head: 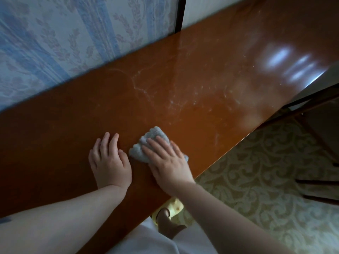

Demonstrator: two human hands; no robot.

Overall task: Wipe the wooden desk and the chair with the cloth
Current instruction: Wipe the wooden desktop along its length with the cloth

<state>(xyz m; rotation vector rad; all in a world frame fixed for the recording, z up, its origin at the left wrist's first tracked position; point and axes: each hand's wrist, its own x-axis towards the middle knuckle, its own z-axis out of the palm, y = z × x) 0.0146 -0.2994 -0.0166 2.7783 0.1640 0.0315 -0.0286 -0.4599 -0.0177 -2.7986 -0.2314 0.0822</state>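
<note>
Crumpled grey fluffy cloth is pressed flat under right hand for wiping glossy brown wooden desk; left hand, fingers straight, nothing grasped, braces beside it

Cloth mostly hidden under right hand, only its far and left parts show; the surface is cut off by the frame at the left and top right, so its ends can't be seen. Chair at the surface's right edge is dark and cut by the frame; wallpaper motion-blurred.
</note>
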